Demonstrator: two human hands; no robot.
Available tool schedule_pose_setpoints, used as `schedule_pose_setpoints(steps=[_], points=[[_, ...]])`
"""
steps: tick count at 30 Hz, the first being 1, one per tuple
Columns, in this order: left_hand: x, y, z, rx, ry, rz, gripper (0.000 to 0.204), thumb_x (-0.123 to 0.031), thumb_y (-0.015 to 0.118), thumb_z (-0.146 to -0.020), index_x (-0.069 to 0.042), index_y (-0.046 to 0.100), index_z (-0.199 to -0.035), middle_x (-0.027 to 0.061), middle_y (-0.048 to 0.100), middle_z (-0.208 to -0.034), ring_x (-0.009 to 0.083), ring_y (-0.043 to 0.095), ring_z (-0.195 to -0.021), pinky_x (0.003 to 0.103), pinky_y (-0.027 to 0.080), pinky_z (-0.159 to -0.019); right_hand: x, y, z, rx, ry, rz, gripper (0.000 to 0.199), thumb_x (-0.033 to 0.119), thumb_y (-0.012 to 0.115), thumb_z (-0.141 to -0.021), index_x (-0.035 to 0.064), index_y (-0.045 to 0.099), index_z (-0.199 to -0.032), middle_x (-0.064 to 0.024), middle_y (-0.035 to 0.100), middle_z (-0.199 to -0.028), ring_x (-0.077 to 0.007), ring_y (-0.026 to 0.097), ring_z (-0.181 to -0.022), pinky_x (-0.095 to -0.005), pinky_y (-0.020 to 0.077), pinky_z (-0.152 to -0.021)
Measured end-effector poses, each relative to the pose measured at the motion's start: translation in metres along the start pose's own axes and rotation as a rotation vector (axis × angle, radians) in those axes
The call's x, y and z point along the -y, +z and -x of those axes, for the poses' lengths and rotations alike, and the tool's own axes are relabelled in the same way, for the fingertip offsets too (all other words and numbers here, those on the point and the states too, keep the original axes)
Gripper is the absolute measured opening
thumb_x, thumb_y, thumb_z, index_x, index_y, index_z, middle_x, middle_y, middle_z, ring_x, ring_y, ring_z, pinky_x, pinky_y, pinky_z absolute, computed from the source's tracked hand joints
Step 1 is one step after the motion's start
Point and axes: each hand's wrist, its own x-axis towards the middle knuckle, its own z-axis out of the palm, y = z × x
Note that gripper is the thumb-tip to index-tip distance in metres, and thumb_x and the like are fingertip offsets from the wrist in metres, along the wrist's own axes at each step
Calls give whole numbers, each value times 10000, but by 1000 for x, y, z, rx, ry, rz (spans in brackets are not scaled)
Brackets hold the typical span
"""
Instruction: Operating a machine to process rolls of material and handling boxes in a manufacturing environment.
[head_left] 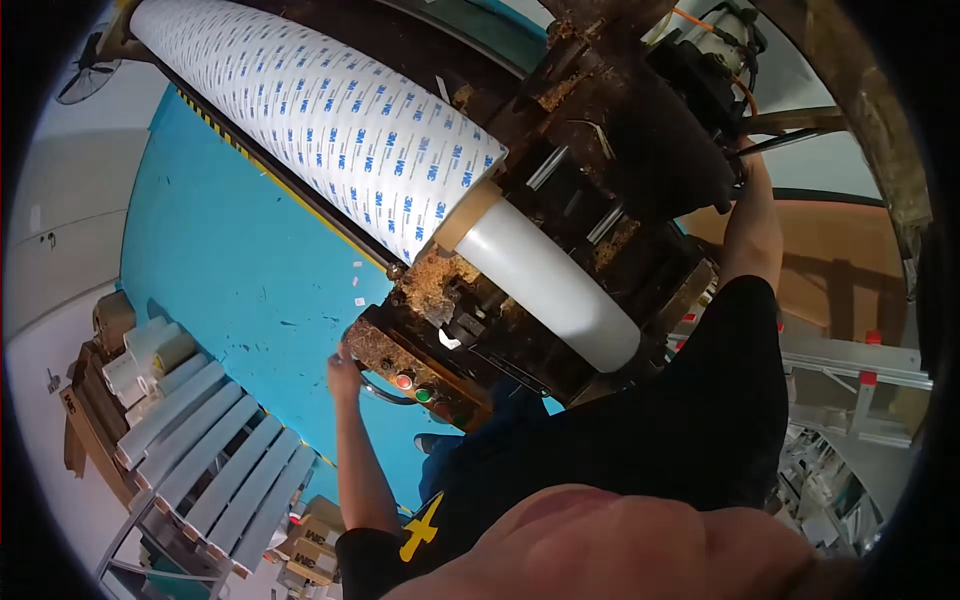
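Left forearm rises from the lower edge, nearly straight; the left hand (pixel 343 375) is at the outer corner of the rust-brown control box (pixel 378 352), fingers bent at its edge; cannot tell whether they close on it. Right arm reaches far forward past the right edge of the dark brown, debris-coated metal machine (pixel 680 130); the right hand (pixel 752 165) is near a slim metal bar (pixel 785 142), its fingers mostly hidden, so whether it grips cannot be told. Large white roll (pixel 340 120) lies lengthwise along the machine, from the far left end to about the middle; its wrap bears repeated blue lettering with fine grey print. A tan cardboard core (pixel 468 215) projects from its near end, followed by a smooth plain white cylinder (pixel 545 282) extending to the machine's near edge. On the control box: round red button (pixel 403 382) and round green button (pixel 424 395), side by side. Black shirt (pixel 640 440) carries a yellow emblem (pixel 421 527). Containers: brown cardboard boxes (pixel 318 533) at lower left, dark lettering on their sides, contents hidden; near them, long white rolls (pixel 200 430) lie in a parallel row on a metal rack (pixel 125 545) beside the blue floor (pixel 250 270).
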Motion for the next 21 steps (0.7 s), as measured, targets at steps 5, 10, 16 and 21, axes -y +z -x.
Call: schedule_pose_setpoints(steps=[5, 10, 16, 21], points=[[44, 58, 0, -198, 82, 10, 368, -325, 469, -894, 33, 443, -977, 293, 597, -883, 472, 569, -855, 516, 438, -715, -5, -24, -20, 31, 67, 101, 443, 345, 533, -901, 71, 487, -1246, -105, 564, -1127, -208, 588, -914, -335, 499, -751], [39, 67, 27, -256, -5, 97, 329, -310, 465, -897, 7, 419, -972, 295, 587, -906, 492, 541, -848, 530, 413, -729, -10, -39, -32, 75, 115, 209, 480, 362, 564, -891, 90, 465, -1273, -108, 557, -1164, -200, 611, -902, -330, 516, -743], [32, 72, 56, -276, 47, 163, 302, -275, 449, -905, 14, 381, -962, 312, 560, -897, 488, 536, -838, 516, 403, -723, -16, -35, -30, 63, 41, 195, 481, 358, 566, -890, 90, 462, -1275, -108, 557, -1164, -200, 611, -904, -329, 516, -744], [33, 68, 59, -205, 66, 257, 290, -242, 464, -893, 21, 361, -958, 309, 547, -873, 483, 539, -816, 498, 406, -707, -17, -30, -30, 62, 4, 205, 482, 355, 568, -889, 89, 460, -1277, -109, 557, -1164, -201, 610, -906, -328, 516, -745]])
